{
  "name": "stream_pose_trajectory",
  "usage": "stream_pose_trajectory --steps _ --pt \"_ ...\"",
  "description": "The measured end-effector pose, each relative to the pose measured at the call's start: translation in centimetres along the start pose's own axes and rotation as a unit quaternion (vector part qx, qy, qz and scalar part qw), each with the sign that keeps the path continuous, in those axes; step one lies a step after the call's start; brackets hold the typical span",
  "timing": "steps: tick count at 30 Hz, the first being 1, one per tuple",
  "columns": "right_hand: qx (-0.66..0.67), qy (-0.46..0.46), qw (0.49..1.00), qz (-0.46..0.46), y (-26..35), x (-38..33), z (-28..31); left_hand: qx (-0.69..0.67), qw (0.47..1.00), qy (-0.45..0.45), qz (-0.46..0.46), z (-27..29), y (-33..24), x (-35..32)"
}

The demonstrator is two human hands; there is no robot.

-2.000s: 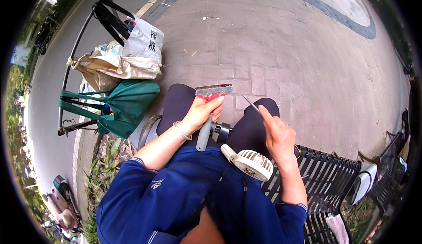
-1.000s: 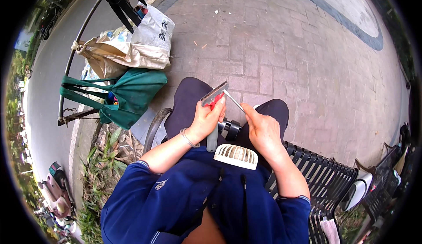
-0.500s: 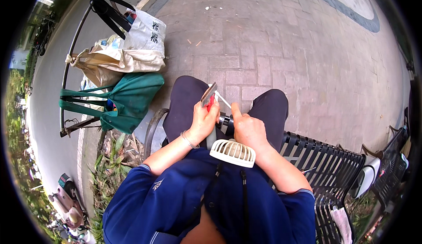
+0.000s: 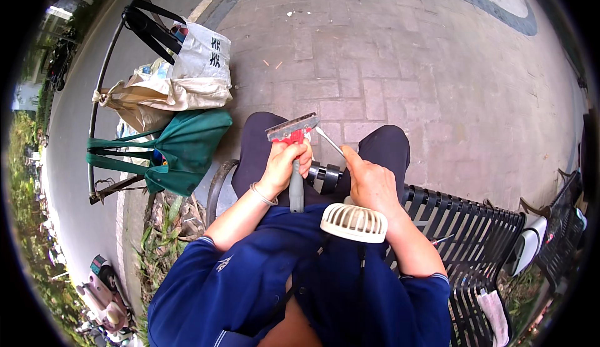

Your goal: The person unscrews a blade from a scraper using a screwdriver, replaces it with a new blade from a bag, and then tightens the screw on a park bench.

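Note:
My left hand (image 4: 284,167) is closed round a scraper (image 4: 296,187) with a grey handle, a red neck and a wide, stained metal blade. The blade lies crosswise above my fist, its handle end pointing back at my lap. In my right hand (image 4: 373,181) is a thin, pale rod-like tool (image 4: 329,140), gripped with the forefinger along it. Its pale tip is close to the right end of the scraper head; whether they touch I cannot tell. Between my knees sits a black cylindrical object (image 4: 324,177). A cream portable fan (image 4: 354,223) hangs at my front, beside my right wrist.
I sit on a black slatted metal bench (image 4: 450,222); a pinkish cloth (image 4: 494,316) lies on it. At left, a green bag (image 4: 194,150), a beige cloth bag (image 4: 194,92) and a white bag (image 4: 200,50) hang by a metal frame (image 4: 103,72). Brick paving (image 4: 375,65) spreads ahead.
The scraper has turned, so its blade now lies crosswise and its grey handle shows. My right hand has shifted slightly right and down with the rod. The fan has swung right.

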State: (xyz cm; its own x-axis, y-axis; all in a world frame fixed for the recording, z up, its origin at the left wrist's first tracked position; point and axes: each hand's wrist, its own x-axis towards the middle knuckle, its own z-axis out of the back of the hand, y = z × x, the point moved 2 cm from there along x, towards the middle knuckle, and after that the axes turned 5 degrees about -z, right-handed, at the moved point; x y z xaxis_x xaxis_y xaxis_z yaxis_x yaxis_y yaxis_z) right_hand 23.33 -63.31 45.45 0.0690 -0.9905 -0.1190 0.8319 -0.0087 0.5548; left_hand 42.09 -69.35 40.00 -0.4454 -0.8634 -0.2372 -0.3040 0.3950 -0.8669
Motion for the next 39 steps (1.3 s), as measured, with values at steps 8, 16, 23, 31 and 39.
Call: stream_pose_trajectory --steps 8,16,23,31,39 --pt "-0.002 -0.008 1.000 0.024 0.6 0.9 -0.8 -0.008 1.000 0.007 0.006 0.0 -0.1 -0.2" --pt "-0.049 0.006 0.998 0.023 1.1 1.3 -0.8 -0.015 1.000 -0.003 0.004 0.3 0.1 -0.4" --pt "-0.028 -0.002 0.999 0.025 1.3 1.0 -0.5 -0.004 1.000 -0.017 -0.009 0.1 0.2 -0.5" --pt "-0.022 0.000 1.000 0.021 1.2 0.8 -0.8 0.011 0.999 -0.026 -0.016 0.2 0.4 -0.6" --pt "-0.056 0.012 0.998 0.034 1.4 1.2 -0.6 0.052 0.997 -0.052 -0.035 -0.3 0.6 -0.7"
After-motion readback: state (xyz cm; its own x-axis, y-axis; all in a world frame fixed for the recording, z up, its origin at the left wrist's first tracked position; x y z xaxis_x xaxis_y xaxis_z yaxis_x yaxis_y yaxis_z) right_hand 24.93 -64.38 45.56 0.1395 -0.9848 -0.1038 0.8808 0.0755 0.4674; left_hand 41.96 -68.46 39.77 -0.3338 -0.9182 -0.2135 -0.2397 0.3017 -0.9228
